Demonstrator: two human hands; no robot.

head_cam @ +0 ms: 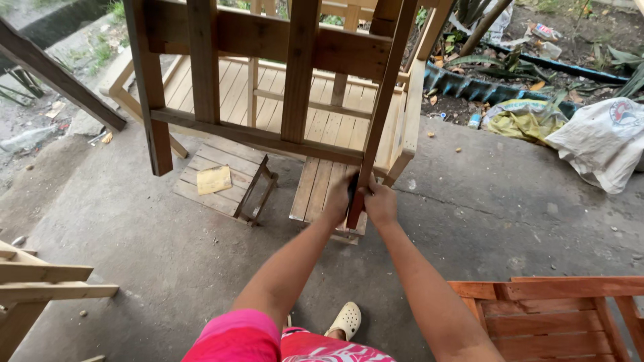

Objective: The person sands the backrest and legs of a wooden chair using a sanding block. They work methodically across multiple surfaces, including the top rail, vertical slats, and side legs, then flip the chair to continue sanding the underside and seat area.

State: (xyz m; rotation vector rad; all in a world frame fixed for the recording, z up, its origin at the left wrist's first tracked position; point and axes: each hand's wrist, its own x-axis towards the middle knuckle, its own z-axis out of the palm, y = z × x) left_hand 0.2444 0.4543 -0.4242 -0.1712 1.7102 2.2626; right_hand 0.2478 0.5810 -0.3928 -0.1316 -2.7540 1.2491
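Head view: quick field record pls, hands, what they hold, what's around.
left hand: on the lower end of a dark-stained leg, dark object under the palm, kind unclear
right hand: grips the same leg end
frame: stained wooden, tilted, the leg is part of it
behind: pale slatted furniture
floor: concrete
right: reddish crate, white sack

White sack point(599, 141) with a round printed mark at right edge, slumped on concrete; yellow-green bag point(525, 119) just left of it; crumpled wrapper point(542, 31) on soil, top right.
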